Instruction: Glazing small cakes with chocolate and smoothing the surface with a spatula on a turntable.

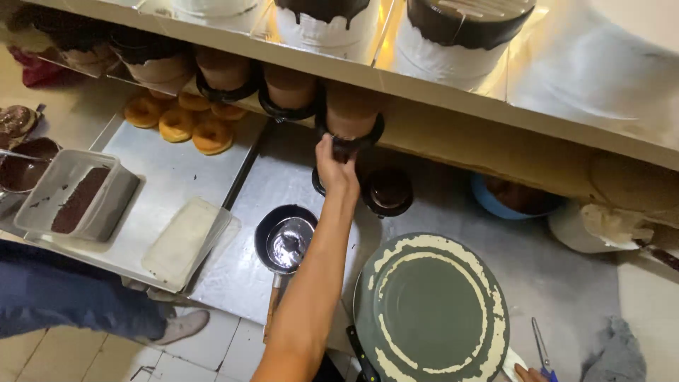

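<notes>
Grip: left hand [334, 166] reaches up from the near edge of the counter and closes its fingers on the dark base of a small brown cake [351, 113] under the shelf edge; how tightly, I cannot tell.
Right hand: right hand [529, 373] shows only as a sliver at the bottom edge of the view, beside the blue-handled scissors [542, 351]; whether it is holding anything cannot be told.
Cake in hand: stands at the right end of a row of 3 like it, along the back of the counter, half hidden by the shelf [453, 95].
Row: the 2 other brown cakes [290, 88] on dark round bases sit to its left, close together.
Below the hand: 1 dark round board [387, 191] lies just right of the wrist, on the steel counter [283, 184].
Turntable: grey round turntable [431, 311] smeared with rings of pale cream, at the near right of the counter, just right of the forearm.
Ladle: metal ladle [286, 244] in a small dark bowl, just left of the forearm, its wooden handle pointing to the near edge.
Tray: steel tray [170, 170] on the left carries glazed doughnuts [177, 124] at its far corner, a clear tub of dark crumbs [78, 201] at its left edge and a pale flat lid [182, 240] at its near edge.
Upper shelf: tall white cakes with dark drips [460, 35] stand on top.
Other person: a leg in blue cloth [64, 293] and a shoe stand on the tiled floor by the tray.
</notes>
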